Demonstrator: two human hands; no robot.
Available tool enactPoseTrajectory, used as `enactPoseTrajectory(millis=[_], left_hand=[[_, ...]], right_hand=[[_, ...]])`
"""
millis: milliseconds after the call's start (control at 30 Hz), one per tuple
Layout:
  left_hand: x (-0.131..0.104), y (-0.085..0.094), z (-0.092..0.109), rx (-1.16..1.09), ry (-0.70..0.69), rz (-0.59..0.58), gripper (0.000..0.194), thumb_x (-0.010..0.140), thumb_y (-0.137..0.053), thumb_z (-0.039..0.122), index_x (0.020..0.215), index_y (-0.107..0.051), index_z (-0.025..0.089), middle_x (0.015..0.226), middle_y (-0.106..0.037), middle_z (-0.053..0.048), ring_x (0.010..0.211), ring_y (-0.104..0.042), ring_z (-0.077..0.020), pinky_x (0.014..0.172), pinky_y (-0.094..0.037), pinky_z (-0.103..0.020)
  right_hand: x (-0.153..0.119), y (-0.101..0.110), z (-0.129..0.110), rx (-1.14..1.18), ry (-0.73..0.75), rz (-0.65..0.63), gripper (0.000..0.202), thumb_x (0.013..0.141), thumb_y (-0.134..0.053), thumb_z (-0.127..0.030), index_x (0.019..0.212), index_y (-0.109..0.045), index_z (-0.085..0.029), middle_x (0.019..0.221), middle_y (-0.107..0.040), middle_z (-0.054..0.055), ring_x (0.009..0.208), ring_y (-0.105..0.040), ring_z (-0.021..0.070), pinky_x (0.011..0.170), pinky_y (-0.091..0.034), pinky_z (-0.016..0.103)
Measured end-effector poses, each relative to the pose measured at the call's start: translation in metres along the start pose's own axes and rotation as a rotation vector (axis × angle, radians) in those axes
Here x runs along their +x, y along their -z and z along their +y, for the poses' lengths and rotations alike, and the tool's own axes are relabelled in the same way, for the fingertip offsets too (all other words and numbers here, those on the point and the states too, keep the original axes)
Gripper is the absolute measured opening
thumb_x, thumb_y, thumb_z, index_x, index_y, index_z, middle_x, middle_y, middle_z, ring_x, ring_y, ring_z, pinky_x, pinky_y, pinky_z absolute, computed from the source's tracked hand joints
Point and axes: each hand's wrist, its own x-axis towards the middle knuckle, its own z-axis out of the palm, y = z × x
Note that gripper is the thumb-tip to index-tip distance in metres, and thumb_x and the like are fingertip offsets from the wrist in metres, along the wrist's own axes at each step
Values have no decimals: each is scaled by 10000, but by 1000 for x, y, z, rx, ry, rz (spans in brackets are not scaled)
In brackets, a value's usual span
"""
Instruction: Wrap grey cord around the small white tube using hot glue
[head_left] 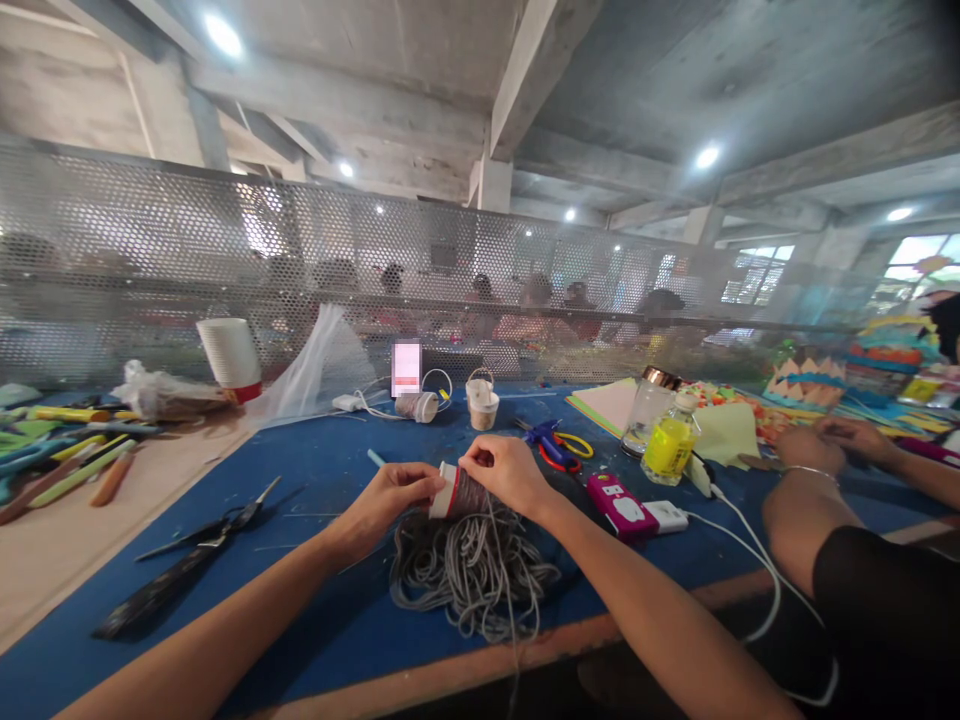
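Note:
My left hand [384, 502] pinches the rim of a paper cup [444, 490], which lies on its side and has a red band. Grey cord is wound round the body of this cup. Closed at the cup's far side, my right hand [514, 472] grips the grey cord [474, 585]; its fingertips are partly hidden. A loose heap of that cord lies on the blue table below both hands, and one strand trails over the front edge. Black scissors [217, 535] rest open to the left of my left hand.
Behind my hands stand a small cord-wrapped basket [481, 402] and a phone [406, 368]. To the right are a blue glue gun [547, 440], a purple power bank [621, 507] with a white cable, and a yellow bottle [671, 440]. A co-worker's arms [806, 490] work farther right.

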Motion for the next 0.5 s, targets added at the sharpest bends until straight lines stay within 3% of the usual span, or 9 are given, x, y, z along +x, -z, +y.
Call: enactPoseTrajectory(millis=[500], left_hand=[[-1,-2,3,-4,6,1,239,743,-681,373,691,-688,140,664,-612,-20,623,-521,-141,635,-397,-254]], right_hand=[[1,-2,3,40,-37,-25,169,831,-611,-319,724,-669,-201,694,-684,-9,616,-588,109,588,-384,197]])
